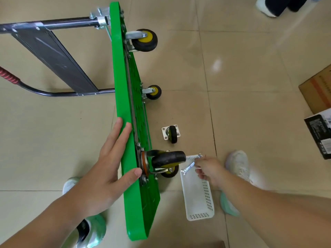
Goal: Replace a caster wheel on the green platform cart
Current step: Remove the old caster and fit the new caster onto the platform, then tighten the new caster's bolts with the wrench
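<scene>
Head view floor: beige tiles; cardboard box at right edge.
Cart: green platform cart on edge, centre; loose caster wheel beside it.
Hands: left hand flat on cart; right hand pinches wrench over basket.

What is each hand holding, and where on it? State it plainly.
Right hand pinches the wrench near its far end. Left hand grips nothing; it rests flat on the green platform cart.

The person wears light sneakers: the right shoe is white with pale laces and a mint-green heel, the left shoe white and mint-green with a dark lining. The left forearm and right forearm are bare.
</scene>
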Demonstrator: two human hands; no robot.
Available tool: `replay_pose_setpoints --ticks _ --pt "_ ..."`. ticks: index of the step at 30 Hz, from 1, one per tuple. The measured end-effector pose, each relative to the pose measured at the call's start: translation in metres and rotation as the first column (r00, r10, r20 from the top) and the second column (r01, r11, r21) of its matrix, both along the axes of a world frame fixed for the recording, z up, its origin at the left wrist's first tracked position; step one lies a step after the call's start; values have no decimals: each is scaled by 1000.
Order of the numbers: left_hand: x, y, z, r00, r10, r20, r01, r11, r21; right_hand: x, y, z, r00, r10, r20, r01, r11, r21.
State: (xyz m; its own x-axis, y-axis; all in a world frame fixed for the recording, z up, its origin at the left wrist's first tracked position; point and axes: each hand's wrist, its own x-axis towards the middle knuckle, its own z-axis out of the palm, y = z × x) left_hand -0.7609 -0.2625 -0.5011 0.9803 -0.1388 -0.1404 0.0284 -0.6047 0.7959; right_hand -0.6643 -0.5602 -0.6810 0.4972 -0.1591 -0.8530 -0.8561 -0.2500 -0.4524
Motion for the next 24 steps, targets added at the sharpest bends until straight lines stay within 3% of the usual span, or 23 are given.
replay_pose_setpoints --ticks 5,9,13,17,19,22,24 --pt "0 -3 -10 998 33 45 -33 999 8 -19 12 -78 978 -197 -64 199 980 14" --pt "4 -5 -18 993 38 108 -38 999 -3 -10 9 -119 985 -162 -66 165 985 46" --pt "4 -6 -22 995 44 95 -37 996 -76 3 -1 -151 993 -74 -92 72 997 -26" --pt "6 -8 -23 994 45 97 -33 992 -121 8 -3 -138 1000 11 -9 -12 998 -60" --pt "7 -7 -21 993 33 112 -21 994 -108 11 -3 -121 998 -25 50 29 997 -75" --pt "7 -3 -18 992 3 122 6 997 -72 22 -1 -77 982 -182 50 180 983 46" --pt "6 -1 -15 995 0 95 6 998 -62 28 -2 -29 978 -196 75 181 969 168"
